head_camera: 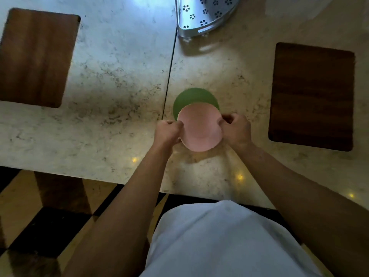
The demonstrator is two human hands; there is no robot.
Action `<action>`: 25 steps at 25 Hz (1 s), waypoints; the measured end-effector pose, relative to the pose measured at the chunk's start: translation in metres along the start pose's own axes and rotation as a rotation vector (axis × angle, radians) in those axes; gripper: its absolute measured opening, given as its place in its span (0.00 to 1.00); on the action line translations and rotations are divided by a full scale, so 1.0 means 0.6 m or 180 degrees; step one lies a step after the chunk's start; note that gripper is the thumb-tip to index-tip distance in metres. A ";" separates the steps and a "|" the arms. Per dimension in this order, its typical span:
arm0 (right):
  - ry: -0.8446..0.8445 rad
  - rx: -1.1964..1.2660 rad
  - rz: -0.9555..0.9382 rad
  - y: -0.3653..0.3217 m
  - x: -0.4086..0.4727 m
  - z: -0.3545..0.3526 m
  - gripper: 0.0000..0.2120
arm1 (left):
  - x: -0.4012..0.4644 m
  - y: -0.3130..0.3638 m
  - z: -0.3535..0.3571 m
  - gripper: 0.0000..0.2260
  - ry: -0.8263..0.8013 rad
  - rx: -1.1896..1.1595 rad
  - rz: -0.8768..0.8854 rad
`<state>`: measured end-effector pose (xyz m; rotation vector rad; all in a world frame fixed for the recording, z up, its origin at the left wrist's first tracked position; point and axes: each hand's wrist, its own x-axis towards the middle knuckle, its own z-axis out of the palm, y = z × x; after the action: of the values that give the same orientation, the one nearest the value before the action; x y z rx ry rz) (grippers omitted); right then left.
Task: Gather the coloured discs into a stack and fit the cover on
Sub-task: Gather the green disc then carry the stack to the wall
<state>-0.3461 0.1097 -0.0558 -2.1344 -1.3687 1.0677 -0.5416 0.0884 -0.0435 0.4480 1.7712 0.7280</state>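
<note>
A pink disc (pixel 199 126) is held above the marble table, gripped on both sides. My left hand (pixel 167 132) pinches its left rim and my right hand (pixel 236 127) pinches its right rim. Just beyond it a green disc (pixel 191 98) lies flat on the table, its near part hidden under the pink one. I cannot tell whether the two discs touch. No cover is recognisable in view.
A dark wooden mat (pixel 36 56) lies at the far left and another wooden mat (pixel 311 96) at the right. A perforated metal rack (pixel 201 15) stands at the back centre. A seam (pixel 169 76) splits the marble table (pixel 111 108); its front edge is near my body.
</note>
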 end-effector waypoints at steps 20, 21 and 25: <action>-0.0055 -0.0355 -0.0042 -0.059 0.136 0.036 0.12 | 0.098 0.047 -0.002 0.08 -0.0129 0.0024 -0.0213; -0.0087 -0.0416 -0.0099 -0.060 0.137 0.037 0.12 | 0.097 0.045 -0.002 0.09 -0.0094 0.0004 -0.0228; -0.0134 -0.0518 -0.0232 -0.060 0.139 0.037 0.12 | 0.094 0.039 -0.001 0.06 0.0005 0.0074 -0.0231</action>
<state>-0.3649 0.1983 -0.0785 -2.1671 -1.5899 1.0094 -0.5613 0.1407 -0.0676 0.3969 1.7896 0.6574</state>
